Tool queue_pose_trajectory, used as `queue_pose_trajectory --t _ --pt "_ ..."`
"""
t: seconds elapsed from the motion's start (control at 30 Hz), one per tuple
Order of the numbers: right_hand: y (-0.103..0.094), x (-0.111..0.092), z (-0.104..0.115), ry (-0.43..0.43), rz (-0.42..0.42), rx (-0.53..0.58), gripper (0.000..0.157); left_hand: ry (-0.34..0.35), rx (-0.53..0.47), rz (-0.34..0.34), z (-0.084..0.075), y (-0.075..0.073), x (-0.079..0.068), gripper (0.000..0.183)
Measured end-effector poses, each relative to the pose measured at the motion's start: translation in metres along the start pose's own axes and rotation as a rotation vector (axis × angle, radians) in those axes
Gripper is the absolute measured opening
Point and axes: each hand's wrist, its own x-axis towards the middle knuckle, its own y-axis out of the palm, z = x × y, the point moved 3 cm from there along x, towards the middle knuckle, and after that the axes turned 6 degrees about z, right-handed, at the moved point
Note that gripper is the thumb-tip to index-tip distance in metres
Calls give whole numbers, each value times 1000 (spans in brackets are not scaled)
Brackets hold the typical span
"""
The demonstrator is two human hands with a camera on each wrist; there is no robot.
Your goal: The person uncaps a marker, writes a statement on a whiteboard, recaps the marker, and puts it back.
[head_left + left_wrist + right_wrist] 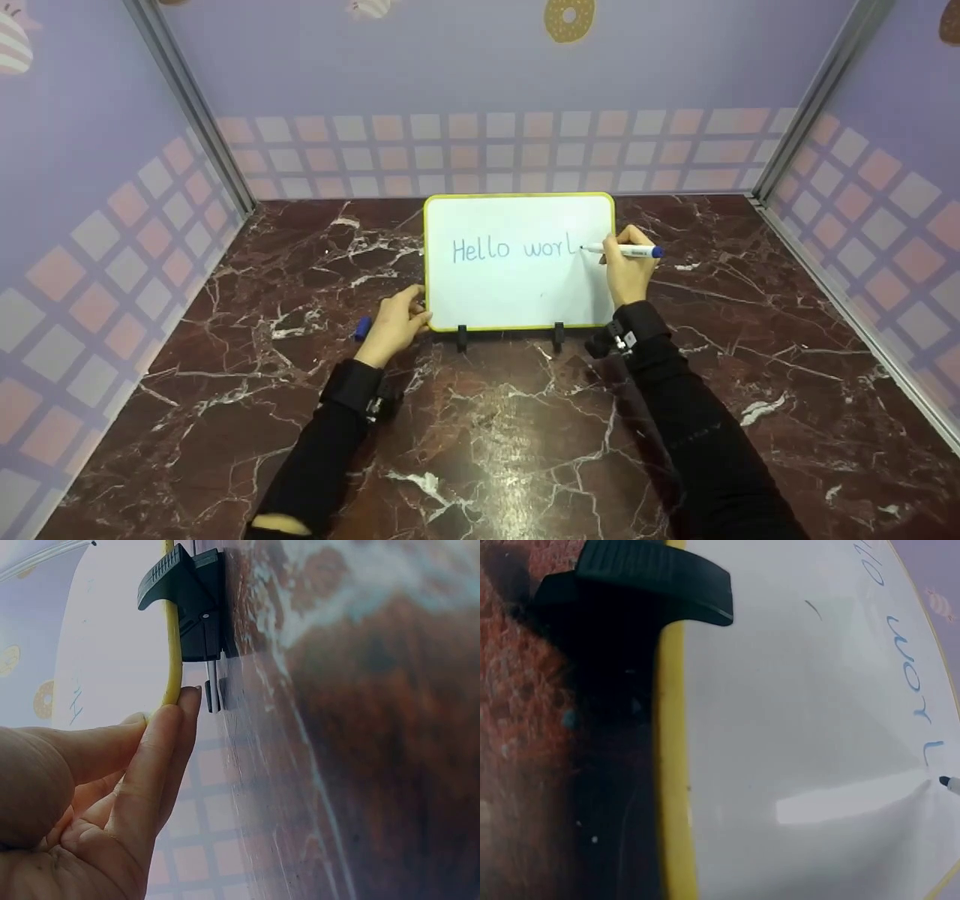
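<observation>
A whiteboard (510, 296) with a yellow frame stands propped up on the table, bearing the blue handwriting "Hello worl". At its right side my right hand (628, 270) holds a white marker (634, 250) with a blue end; the dark tip is at the board, just right of the "l". The right wrist view shows the marker tip (945, 781) near that letter, while the hand itself is out of that frame. My left hand (394, 322) pinches the lower left corner of the yellow frame (173, 652) between thumb and fingers.
Two black clips (461, 338) of a stand support the board's lower edge. A blue marker cap (363, 328) lies on the dark red marbled table (510, 435), left of my left hand. Patterned purple panels (480, 75) enclose the table at the back and sides.
</observation>
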Motion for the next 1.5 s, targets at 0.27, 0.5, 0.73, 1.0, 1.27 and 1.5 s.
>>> queue_pose_trajectory --t 0.27,0.5,0.73,1.0,1.27,1.5 --pt "0 1 -2 -4 -15 6 31 0 -16 -6 0 -1 -2 44" --pt "1 3 -3 11 25 5 30 7 -16 -4 -1 -1 -1 40" --pt "-3 1 -3 27 65 -86 33 10 4 -12 -1 -2 -1 39" --pt "-3 7 1 -23 26 -62 29 13 2 5 0 -1 0 42" --pt "2 15 0 29 -8 24 29 12 16 6 2 1 2 41" --pt "1 13 -1 -9 19 -3 29 1 15 10 2 0 0 43"
